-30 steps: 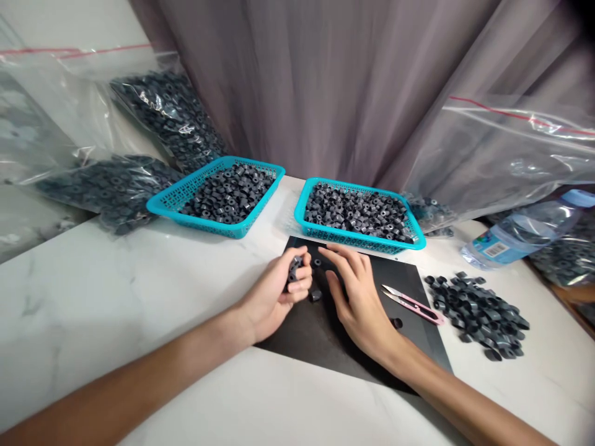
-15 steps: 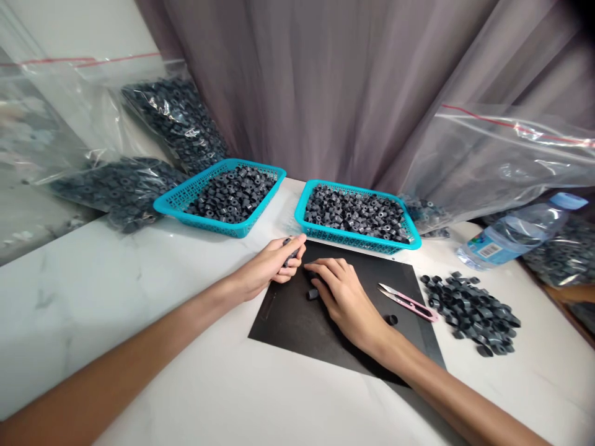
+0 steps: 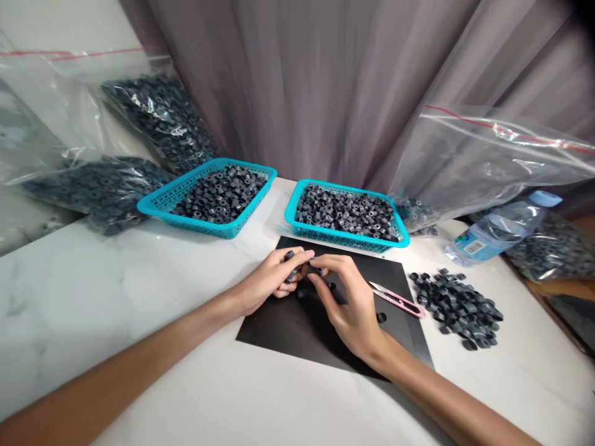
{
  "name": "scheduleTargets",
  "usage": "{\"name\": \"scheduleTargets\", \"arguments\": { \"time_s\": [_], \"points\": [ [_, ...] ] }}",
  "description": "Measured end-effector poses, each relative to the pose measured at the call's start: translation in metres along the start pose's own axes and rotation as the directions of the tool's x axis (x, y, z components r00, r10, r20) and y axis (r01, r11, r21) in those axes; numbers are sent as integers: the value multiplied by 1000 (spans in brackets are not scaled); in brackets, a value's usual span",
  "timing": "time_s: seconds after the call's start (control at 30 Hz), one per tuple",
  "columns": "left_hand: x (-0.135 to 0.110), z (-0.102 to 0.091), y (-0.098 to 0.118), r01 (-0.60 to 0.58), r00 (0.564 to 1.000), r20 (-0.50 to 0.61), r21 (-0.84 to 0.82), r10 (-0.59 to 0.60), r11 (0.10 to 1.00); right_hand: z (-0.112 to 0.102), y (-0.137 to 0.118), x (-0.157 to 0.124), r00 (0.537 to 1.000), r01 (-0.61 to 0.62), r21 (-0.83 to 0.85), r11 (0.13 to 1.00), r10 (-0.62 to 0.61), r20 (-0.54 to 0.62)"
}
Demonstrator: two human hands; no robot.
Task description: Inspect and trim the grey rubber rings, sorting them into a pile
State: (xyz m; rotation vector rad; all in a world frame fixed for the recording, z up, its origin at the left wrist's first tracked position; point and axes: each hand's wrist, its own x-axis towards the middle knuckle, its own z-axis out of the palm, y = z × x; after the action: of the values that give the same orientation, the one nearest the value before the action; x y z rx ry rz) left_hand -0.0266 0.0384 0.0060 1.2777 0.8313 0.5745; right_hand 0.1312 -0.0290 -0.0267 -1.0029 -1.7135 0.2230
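Observation:
Several small dark grey plastic pieces [image 3: 292,271] are wrapped in the fingers of my left hand [image 3: 267,279], above the left part of a black mat [image 3: 279,322]. My right hand [image 3: 351,303] is close beside it, thumb and forefinger pinching one dark grey plastic piece [image 3: 317,270]. The fingertips of both hands nearly meet; whether they touch is hard to see. Under the hands, a loose ring-like piece [image 3: 331,286] lies on the mat, and another hollow piece [image 3: 381,317] sits right of my right wrist. Pink-handled thread snips [image 3: 400,303] rest with blades apart at the mat's right edge.
Two turquoise baskets [image 3: 235,230] [image 3: 346,238] full of grey pieces stand at the back. A heap of hollow grey pieces [image 3: 458,310] lies on the white table at right. Beyond it leans a water bottle [image 3: 504,229]. Clear bags [image 3: 160,118] of pieces flank both sides.
My right hand has lifted from the mat and come up to my left hand, now with a grey piece in its fingertips. The whole view has shifted slightly.

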Motion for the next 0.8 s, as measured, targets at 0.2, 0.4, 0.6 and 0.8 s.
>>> {"name": "scheduleTargets", "arguments": {
  "time_s": [0.2,0.4,0.6,0.8],
  "points": [
    [2,15,-1,-6,997,-71,-107,-1,994,0,1,-1,1000,-18,-6,1000,18,-6],
    [2,22,-4,-11,995,-97,-215,-11,976,0,0,-2,999,12,-21,1000,-11,40],
    [0,20,-1,21,999,-46,-178,-29,984,1,1,-3,998,-2,-24,1000,3,55],
    [-1,19,-1,49,998,-28,-200,-55,979,3,2,-4,998,-12,-47,999,15,64]
  ]
}}
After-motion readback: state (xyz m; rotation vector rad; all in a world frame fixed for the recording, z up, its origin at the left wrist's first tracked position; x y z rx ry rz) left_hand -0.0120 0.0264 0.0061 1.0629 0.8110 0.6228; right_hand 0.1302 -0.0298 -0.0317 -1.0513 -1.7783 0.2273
